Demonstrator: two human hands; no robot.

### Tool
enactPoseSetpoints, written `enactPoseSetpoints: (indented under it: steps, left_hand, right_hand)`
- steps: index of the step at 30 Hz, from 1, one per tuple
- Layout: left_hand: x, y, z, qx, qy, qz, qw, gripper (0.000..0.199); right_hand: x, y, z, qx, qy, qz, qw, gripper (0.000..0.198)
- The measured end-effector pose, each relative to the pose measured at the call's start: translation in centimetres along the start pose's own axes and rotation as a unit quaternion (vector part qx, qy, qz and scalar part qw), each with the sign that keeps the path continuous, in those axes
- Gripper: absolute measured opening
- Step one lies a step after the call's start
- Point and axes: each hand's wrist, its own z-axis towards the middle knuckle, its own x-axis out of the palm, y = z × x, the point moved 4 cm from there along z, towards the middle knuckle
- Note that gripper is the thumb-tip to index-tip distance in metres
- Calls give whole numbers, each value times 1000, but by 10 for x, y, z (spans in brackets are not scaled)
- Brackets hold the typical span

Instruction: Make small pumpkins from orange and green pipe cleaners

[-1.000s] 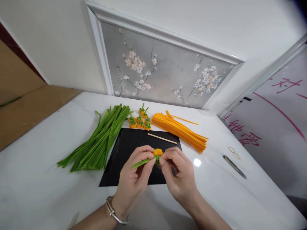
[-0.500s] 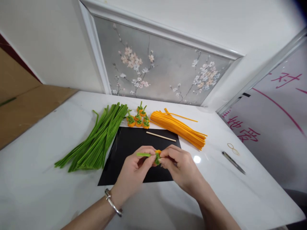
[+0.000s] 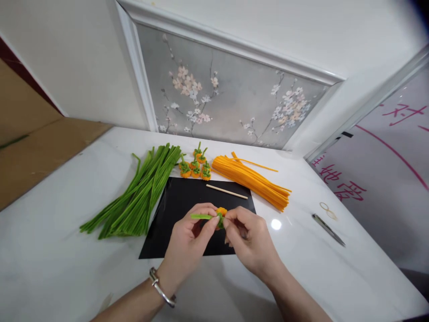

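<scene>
Above a black mat [image 3: 187, 193], a small orange and green pipe-cleaner pumpkin [image 3: 221, 211] is held between both hands. My left hand [image 3: 188, 236] pinches it from the left, thumb against index finger, and a green stem end sticks out leftward over the fingers. From the right, my right hand [image 3: 253, 240] closes thumb and fingertips on its green part. The fingertips hide much of the pumpkin. Several similar pumpkins [image 3: 196, 172] with upright green stems stand together behind the mat.
A bundle of green pipe cleaners [image 3: 144, 197] lies left of the mat, and an orange bundle [image 3: 251, 181] lies behind right. A thin wooden stick [image 3: 227, 191] rests on the mat. Farther right are a slim metal tool [image 3: 328, 229] and pale loops [image 3: 327, 210].
My right fingers have shifted slightly on the pumpkin, and more of its orange top shows. The whole view has moved a little. Both hands keep their hold.
</scene>
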Motion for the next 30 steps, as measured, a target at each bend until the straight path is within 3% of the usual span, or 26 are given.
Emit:
enactPoseSetpoints:
  steps: [4,10,15,20,26,30]
  left_hand:
    - [2,2,-4,11,-23,18,1000,9]
    - [2,3,0,-8,-35,0,999,5]
    - [3,11,2,-124,25,-81,989,18]
    - [3,15,2,-158,27,-129,978,16]
    - [0,3,7,-97,45,-58,993,21]
    - [2,1,7,-81,75,-58,992,30]
  right_hand:
    - [4,-3,0,61,17,44,997,15]
    - [-1,9,0,-86,-40,-113,989,11]
    - [-4,14,2,-120,38,-119,985,16]
    - [-7,12,3,-93,67,-98,989,15]
    - [-15,-7,5,23,45,43,998,16]
    - [-10,-9,5,24,55,99,993,19]
